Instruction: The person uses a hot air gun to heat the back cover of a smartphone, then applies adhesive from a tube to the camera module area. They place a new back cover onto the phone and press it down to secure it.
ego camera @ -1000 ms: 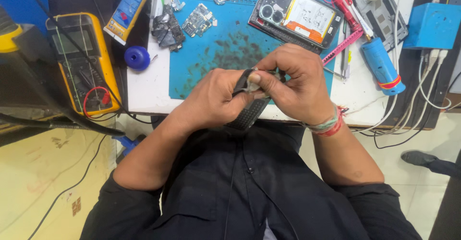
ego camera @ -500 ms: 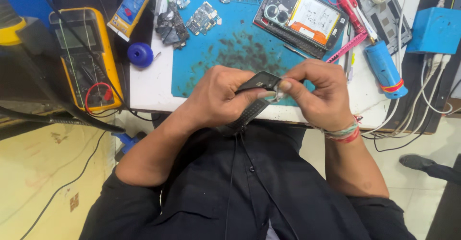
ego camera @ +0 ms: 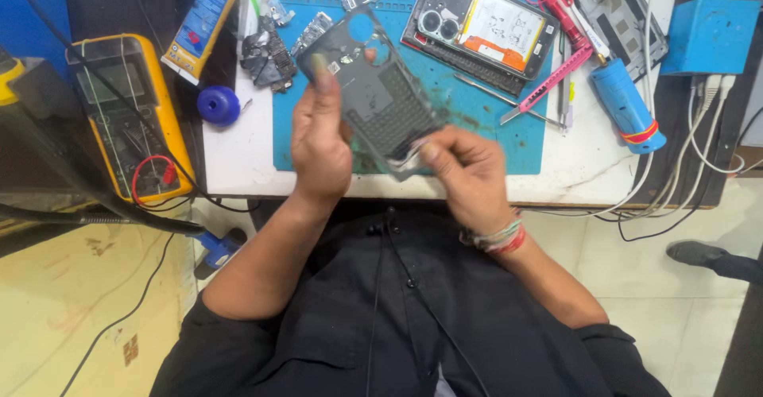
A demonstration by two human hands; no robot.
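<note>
My left hand [ego camera: 320, 139] grips the left edge of a dark grey phone back cover [ego camera: 373, 87], holding it flat and tilted over the blue work mat [ego camera: 477, 139]. The cover has a round camera cut-out near its far end and a dotted patch on its inner face. My right hand [ego camera: 465, 170] pinches the cover's near corner, where a bit of pale residue shows. An opened phone [ego camera: 483, 27] with its battery and camera lenses exposed lies on the mat beyond.
A yellow multimeter [ego camera: 127, 119] with red and black leads lies left. A blue round cap [ego camera: 218, 104], small circuit parts [ego camera: 266, 55], a pink craft knife [ego camera: 547, 83], a blue cylinder tool [ego camera: 624, 107], a blue box [ego camera: 709, 35] and white cables [ego camera: 699, 147] crowd the white table [ego camera: 238, 166].
The cover was held low and edge-on near my body. Both hands have lifted it and turned it flat over the mat, its inner face now showing.
</note>
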